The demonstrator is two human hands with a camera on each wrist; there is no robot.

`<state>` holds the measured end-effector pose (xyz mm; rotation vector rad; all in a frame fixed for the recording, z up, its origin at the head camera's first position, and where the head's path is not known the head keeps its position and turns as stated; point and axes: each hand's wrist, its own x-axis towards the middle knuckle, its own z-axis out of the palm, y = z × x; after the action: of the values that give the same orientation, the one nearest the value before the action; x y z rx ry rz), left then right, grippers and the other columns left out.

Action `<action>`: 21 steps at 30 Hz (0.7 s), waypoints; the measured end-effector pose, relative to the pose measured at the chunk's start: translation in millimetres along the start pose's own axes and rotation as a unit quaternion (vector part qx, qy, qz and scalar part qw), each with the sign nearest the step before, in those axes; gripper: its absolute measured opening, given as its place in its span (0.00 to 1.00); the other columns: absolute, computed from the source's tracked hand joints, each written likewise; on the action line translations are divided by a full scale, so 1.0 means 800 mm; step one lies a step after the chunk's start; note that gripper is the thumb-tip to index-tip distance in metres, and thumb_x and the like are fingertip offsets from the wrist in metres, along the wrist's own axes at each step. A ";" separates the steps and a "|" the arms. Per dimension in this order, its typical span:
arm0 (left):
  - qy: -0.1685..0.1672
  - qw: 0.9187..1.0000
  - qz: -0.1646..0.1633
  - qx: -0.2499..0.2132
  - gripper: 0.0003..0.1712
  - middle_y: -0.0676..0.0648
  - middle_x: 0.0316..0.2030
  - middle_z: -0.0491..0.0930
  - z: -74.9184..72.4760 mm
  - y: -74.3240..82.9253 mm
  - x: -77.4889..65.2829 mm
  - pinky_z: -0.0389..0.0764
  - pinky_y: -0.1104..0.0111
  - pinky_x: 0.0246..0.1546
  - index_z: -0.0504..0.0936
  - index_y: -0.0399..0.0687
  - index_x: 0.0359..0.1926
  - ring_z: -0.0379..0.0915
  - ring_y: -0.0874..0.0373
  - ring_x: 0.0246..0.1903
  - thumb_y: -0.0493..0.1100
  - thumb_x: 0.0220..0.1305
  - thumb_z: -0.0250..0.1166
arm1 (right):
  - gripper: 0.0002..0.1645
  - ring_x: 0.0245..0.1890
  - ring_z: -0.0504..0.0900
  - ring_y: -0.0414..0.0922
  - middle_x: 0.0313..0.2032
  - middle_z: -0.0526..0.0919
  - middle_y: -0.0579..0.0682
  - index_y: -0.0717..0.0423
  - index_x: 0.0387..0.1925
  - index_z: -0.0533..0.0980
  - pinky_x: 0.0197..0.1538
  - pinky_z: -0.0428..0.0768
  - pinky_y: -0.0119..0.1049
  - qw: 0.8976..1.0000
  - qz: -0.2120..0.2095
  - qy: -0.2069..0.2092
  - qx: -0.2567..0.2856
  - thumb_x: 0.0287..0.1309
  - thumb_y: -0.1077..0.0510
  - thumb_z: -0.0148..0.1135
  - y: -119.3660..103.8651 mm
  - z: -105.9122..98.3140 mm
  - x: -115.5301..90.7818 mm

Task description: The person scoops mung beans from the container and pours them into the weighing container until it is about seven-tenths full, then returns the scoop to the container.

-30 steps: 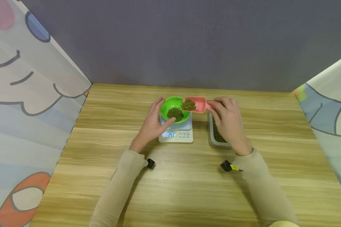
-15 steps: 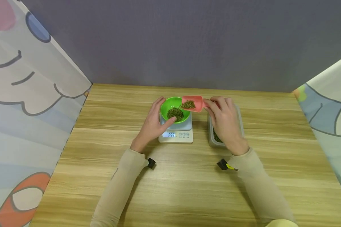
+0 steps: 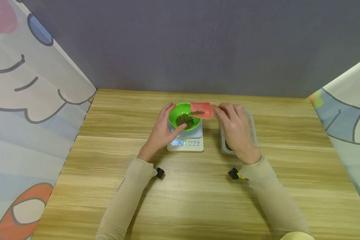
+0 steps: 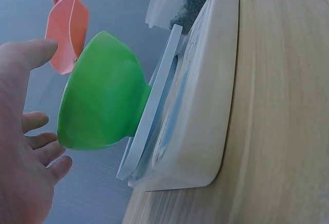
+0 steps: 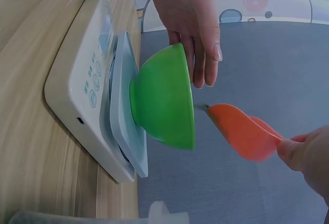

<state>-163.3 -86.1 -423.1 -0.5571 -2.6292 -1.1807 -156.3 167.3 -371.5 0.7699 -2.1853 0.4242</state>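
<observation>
We see the pink plastic scoop [image 3: 201, 107] tilted over the right rim of the round green plastic bowl [image 3: 183, 107], long axis sideways, mouth pointing left and down, handle pinched by the right hand [image 3: 235, 128]. At the bowl's left, we see the left hand [image 3: 163, 128], fingers loosely spread.

A plain grey panel [image 3: 183, 46] backs the wood-grain tabletop [image 3: 192, 200], with cartoon-printed sheets [image 3: 21, 140] at left and right.

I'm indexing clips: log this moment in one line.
right hand: grips tilted pink scoop; left hand: beside green bowl on scale; beans: pouring into bowl
</observation>
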 end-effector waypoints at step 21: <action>0.009 1.000 -0.001 0.001 0.51 0.42 0.71 0.52 0.008 -0.003 -0.003 0.59 0.47 0.64 0.56 0.39 0.70 0.47 0.52 0.68 0.66 0.57 0.58 | 0.13 0.37 0.73 0.56 0.36 0.80 0.58 0.61 0.44 0.82 0.42 0.76 0.48 0.997 -0.058 0.046 -0.003 0.58 0.69 0.58 -0.001 -0.003 -0.015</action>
<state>-162.3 -83.3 -430.1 -0.5411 -2.6171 -1.1779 -148.3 172.6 -379.4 0.8522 -2.0448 0.3863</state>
